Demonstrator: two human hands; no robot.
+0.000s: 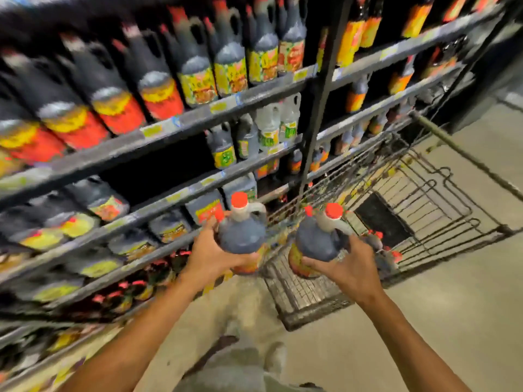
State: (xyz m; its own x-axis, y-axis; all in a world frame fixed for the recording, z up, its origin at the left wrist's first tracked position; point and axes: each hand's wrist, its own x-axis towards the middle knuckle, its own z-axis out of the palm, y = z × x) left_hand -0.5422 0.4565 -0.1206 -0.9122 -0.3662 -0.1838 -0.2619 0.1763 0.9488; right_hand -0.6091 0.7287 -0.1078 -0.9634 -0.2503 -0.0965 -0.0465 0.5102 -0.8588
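left hand (215, 257) grips dark plastic sauce jug with red cap (240, 236) low round belly, fingers curled under label. right hand (349, 268) grips second dark red-capped jug (318, 241) same way, fingers clenched round lower body. both jugs upright, side by side, apart, held between grey metal store shelves (195, 116) and black wire shopping cart (308, 312). low grip likely carries weight. other red-capped bottles (376, 241) lie in cart, so probably restocking dark shelf gap. picture blurred.
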